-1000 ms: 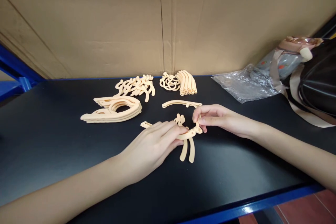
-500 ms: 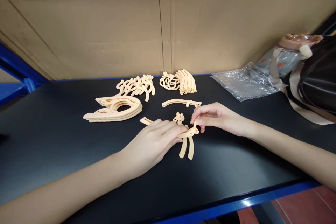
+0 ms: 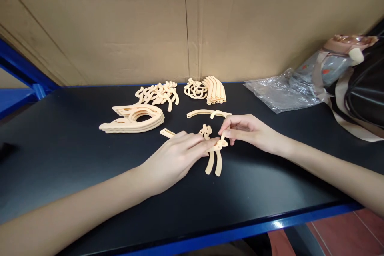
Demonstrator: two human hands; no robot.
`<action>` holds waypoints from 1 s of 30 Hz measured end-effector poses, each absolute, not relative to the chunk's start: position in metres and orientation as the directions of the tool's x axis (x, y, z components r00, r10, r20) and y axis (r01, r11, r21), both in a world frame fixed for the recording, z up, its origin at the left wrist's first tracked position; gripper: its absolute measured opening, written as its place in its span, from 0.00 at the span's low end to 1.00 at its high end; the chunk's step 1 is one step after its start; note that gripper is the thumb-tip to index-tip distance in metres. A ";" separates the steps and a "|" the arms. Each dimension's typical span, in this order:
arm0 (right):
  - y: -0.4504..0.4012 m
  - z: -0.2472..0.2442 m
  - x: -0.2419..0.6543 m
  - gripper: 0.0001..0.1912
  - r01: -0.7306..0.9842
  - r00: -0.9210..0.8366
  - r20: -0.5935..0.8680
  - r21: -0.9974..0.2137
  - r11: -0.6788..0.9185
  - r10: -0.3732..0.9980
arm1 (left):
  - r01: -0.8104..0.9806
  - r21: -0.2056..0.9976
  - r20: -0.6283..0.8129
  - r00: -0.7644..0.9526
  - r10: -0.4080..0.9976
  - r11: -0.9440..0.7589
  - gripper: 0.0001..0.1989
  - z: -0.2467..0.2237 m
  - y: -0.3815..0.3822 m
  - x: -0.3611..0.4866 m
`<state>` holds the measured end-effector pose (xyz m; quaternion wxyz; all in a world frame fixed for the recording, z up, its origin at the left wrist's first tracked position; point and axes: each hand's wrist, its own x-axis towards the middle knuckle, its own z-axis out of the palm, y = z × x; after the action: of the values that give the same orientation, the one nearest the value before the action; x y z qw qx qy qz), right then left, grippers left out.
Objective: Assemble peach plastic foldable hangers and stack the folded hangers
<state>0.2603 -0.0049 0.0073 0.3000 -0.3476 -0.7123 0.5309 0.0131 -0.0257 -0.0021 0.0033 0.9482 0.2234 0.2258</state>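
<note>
My left hand (image 3: 180, 156) lies over a cream plastic hanger arm (image 3: 168, 133), gripping it; one end sticks out on the left and the other by the fingertips. Between thumb and fingers, my right hand (image 3: 244, 130) pinches a small cream hanger hook (image 3: 223, 139) at the arm's right end. Whether the two parts are joined, I cannot tell. Loose curved pieces (image 3: 218, 164) lie beneath and in front of the left fingers, with small hook-shaped parts (image 3: 206, 131) just behind. Another curved hanger arm (image 3: 207, 113) rests beyond the right hand, a small piece across its right end.
Stacked folding hangers (image 3: 132, 120) lie at left. Behind are a pile of curved pieces (image 3: 157, 94), several hooks (image 3: 195, 89) and a bundle of arms (image 3: 215, 90). A clear plastic bag (image 3: 270, 92), a bottle (image 3: 330, 64) and a black bag (image 3: 367, 92) occupy the right side.
The view has shifted slightly. My left fingers reach a little farther along the arm towards the hook. My right hand keeps its pinch at nearly the same spot.
</note>
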 end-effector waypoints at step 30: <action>-0.005 0.005 0.259 0.11 0.276 -0.557 0.079 -0.922 0.273 0.827 | 0.487 0.221 0.436 0.726 0.532 -0.845 0.17 -0.002 -0.029 0.015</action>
<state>0.2588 -0.0051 0.0050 0.2900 -0.3707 -0.7434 0.4752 0.0155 -0.0290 -0.0022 0.0457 0.9279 0.2744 0.2482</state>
